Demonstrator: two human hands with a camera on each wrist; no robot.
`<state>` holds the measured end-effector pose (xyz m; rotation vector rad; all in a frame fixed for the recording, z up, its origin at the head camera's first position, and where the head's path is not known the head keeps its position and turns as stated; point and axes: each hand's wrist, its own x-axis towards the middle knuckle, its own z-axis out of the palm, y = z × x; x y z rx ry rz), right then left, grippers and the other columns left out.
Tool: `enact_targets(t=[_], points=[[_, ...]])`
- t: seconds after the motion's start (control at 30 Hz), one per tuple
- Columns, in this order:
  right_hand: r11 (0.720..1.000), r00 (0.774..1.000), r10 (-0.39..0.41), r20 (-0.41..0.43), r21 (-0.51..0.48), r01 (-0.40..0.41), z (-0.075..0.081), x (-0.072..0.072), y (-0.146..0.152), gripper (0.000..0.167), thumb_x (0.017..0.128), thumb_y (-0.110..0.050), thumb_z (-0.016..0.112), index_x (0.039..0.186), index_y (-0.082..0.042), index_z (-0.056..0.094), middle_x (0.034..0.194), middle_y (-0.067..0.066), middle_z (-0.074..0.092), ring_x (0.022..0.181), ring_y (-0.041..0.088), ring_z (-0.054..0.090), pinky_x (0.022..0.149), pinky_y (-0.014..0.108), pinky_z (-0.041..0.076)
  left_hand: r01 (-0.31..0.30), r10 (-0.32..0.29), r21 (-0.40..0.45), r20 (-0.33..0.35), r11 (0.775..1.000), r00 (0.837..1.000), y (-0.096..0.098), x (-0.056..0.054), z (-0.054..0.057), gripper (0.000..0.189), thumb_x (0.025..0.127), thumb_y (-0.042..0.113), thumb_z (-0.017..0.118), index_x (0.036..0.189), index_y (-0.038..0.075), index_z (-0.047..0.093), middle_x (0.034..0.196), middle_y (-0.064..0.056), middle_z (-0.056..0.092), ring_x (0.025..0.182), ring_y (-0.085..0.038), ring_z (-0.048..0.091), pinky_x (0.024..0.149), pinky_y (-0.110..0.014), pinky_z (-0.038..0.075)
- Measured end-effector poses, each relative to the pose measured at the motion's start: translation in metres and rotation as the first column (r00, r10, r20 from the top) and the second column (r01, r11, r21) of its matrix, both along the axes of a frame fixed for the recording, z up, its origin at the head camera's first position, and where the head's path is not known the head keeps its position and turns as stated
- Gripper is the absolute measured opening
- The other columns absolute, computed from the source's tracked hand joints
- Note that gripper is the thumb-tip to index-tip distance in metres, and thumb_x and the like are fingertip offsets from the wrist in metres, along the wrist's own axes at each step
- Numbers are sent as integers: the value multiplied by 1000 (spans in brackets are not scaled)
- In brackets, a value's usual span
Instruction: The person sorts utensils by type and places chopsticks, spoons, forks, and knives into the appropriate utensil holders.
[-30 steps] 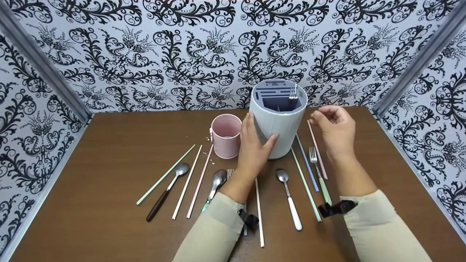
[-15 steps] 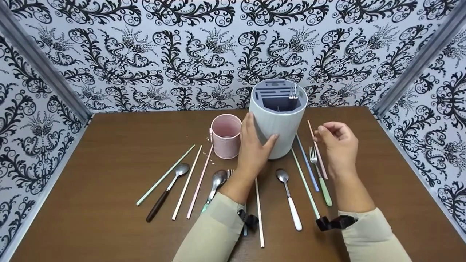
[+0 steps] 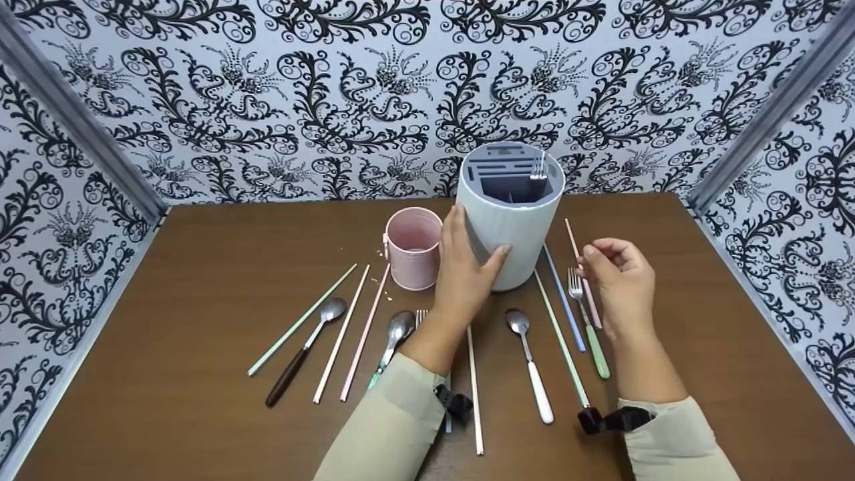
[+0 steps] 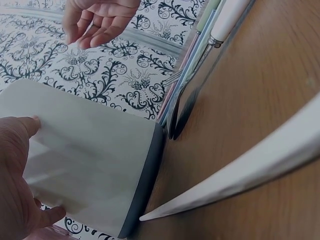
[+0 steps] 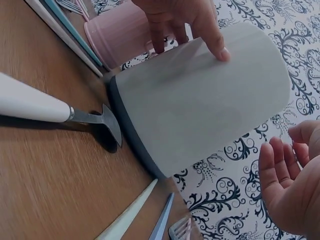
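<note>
My left hand (image 3: 464, 270) grips the side of a pale grey cutlery holder (image 3: 524, 234), thumb across its front. The holder stands upright; a fork's tines (image 3: 538, 167) rise from its slotted dark grey top. In the left wrist view, thumb and fingers spread over the holder's pale wall (image 4: 100, 155). My right hand (image 3: 621, 284) hovers to the right of the holder, fingers loosely curled and holding nothing, as the right wrist view shows. Near it lie a pink chopstick (image 3: 592, 304), a fork with a green handle (image 3: 596, 344) and a blue chopstick (image 3: 566, 300).
A pink cup (image 3: 414, 257) stands left of the holder. A white-handled spoon (image 3: 534, 374), a dark-handled spoon (image 3: 294, 367), another spoon (image 3: 399, 327) partly behind the left forearm, and several chopsticks lie across the brown table (image 3: 200, 287). Patterned walls (image 3: 374, 87) enclose the back and sides.
My right hand has come down from beside the holder's upper part toward the front of the table, now over the pink chopstick and the fork. The left hand keeps its grip.
</note>
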<state>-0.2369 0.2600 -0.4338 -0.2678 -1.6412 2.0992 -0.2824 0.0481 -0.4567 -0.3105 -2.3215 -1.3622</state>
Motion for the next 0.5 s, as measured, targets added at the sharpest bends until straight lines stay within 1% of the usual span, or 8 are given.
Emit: enact_targets(t=[0.07,0.23,0.5], points=[[1000,1000,3,16,25,-4,-2,0,2,9,93,4,70,97,-3,66,83,3,68,72,14,71,64,23,61,-3,3,-2,2,1000,1000,0,1,0,96,91,35,81,162,3,26,165,-19,34,155,-33,33,128,-43,30],[996,998,13,58,85,-18,-7,-2,10,9,95,1,71,101,-3,65,84,2,67,73,12,70,65,22,61,-5,5,-1,-1,1000,1000,0,0,-1,96,90,36,81,162,3,26,165,-20,34,154,-33,33,129,-43,29],[989,994,18,106,144,-33,-17,-8,20,21,95,-1,71,112,6,61,86,1,66,75,12,69,65,20,61,-3,3,-10,-7,1000,1000,0,0,-2,97,90,36,81,162,3,25,165,-20,34,154,-33,33,129,-43,29]])
